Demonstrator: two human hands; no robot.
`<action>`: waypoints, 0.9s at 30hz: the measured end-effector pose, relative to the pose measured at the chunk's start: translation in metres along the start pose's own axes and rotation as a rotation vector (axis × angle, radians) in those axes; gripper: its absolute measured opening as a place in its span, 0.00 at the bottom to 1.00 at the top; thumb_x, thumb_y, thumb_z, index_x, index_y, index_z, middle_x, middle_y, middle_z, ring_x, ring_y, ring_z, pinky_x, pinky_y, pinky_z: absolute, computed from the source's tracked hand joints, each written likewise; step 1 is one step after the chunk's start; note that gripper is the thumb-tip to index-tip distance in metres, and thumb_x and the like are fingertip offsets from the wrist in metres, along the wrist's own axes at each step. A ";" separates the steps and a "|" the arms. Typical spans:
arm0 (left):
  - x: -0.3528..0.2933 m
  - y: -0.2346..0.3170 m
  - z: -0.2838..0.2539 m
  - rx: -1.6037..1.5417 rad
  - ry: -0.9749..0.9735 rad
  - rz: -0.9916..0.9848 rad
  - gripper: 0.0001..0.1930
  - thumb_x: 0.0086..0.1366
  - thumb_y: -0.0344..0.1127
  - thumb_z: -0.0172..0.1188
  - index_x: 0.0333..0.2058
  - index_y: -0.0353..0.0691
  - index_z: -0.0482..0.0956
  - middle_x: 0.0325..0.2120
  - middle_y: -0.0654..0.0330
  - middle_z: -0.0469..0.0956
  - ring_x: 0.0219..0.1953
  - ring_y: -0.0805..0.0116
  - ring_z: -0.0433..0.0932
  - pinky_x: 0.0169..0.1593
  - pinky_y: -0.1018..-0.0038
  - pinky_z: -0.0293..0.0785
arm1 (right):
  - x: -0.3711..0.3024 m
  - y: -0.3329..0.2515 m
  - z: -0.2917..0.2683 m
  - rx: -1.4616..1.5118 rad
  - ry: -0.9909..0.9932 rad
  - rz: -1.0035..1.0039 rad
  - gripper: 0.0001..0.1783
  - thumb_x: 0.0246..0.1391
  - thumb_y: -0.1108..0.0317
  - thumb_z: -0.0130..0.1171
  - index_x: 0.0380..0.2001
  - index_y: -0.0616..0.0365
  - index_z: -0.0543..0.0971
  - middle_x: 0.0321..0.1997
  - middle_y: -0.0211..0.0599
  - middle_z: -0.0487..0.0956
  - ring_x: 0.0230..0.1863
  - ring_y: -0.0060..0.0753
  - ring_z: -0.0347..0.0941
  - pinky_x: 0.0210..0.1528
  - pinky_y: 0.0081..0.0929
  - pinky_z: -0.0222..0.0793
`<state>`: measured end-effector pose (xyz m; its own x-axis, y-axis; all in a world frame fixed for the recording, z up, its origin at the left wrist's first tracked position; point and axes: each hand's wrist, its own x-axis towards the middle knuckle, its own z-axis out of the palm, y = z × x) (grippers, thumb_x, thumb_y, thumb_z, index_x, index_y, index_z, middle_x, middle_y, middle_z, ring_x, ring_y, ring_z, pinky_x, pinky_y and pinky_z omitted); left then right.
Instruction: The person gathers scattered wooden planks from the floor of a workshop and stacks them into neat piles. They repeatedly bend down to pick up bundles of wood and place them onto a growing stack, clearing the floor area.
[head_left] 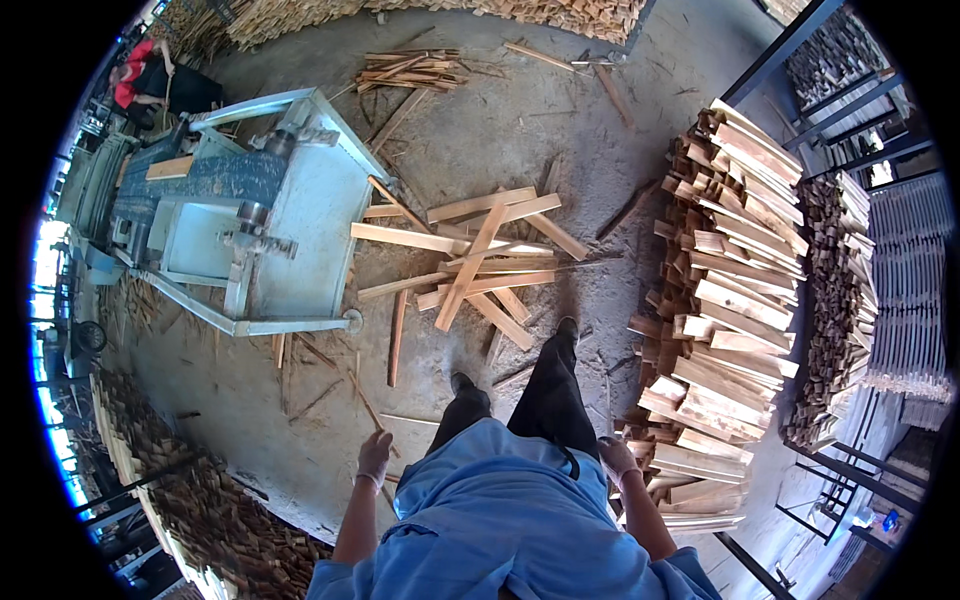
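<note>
My left hand [374, 456], in a pale thin glove, hangs at my left side. A thin wooden strip [362, 396] passes by its fingers; whether the hand touches it I cannot tell. At my right side hangs my right hand [618, 458], also gloved, close to the near end of a long stack of sawn boards [735, 290]. The fingers of both hands are mostly hidden from above. Ahead of my feet, a loose heap of light boards [480, 262] lies crisscrossed on the concrete floor.
A pale blue machine [310, 200] with a dark belt stands at the left, a short board [169, 168] on it. Behind it a person in red [135, 80] bends over. Scrap strips [405, 72] lie farther ahead. More stacked wood [230, 510] stands at the lower left.
</note>
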<state>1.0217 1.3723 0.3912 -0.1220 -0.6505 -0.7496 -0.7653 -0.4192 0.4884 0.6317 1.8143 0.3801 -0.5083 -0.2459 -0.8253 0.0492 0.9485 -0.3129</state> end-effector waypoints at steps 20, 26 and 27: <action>0.086 0.182 0.179 0.443 -0.117 -0.011 0.29 0.71 0.43 0.62 0.65 0.35 0.72 0.56 0.44 0.80 0.59 0.57 0.80 0.61 0.67 0.74 | 0.338 -0.121 -0.144 -0.302 -0.116 -0.133 0.30 0.59 0.45 0.58 0.58 0.51 0.79 0.52 0.55 0.83 0.55 0.58 0.79 0.59 0.51 0.73; 0.262 0.141 0.240 0.431 -0.182 0.177 0.29 0.69 0.41 0.63 0.64 0.31 0.72 0.60 0.43 0.77 0.64 0.53 0.75 0.66 0.65 0.70 | 0.537 -0.201 -0.044 -0.437 0.140 -0.554 0.19 0.71 0.59 0.46 0.58 0.55 0.75 0.50 0.50 0.81 0.51 0.56 0.79 0.54 0.51 0.74; 0.289 0.141 0.248 0.465 -0.205 0.259 0.29 0.69 0.41 0.64 0.64 0.30 0.71 0.60 0.42 0.77 0.64 0.51 0.75 0.66 0.63 0.70 | 0.586 -0.193 -0.029 -0.539 0.337 -0.737 0.16 0.67 0.64 0.51 0.56 0.50 0.75 0.47 0.51 0.83 0.46 0.55 0.82 0.49 0.50 0.79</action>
<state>0.7216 1.2824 0.1321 -0.4271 -0.5394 -0.7256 -0.8862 0.0907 0.4543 0.2991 1.4927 -0.0294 -0.4773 -0.8241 -0.3049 -0.7377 0.5644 -0.3705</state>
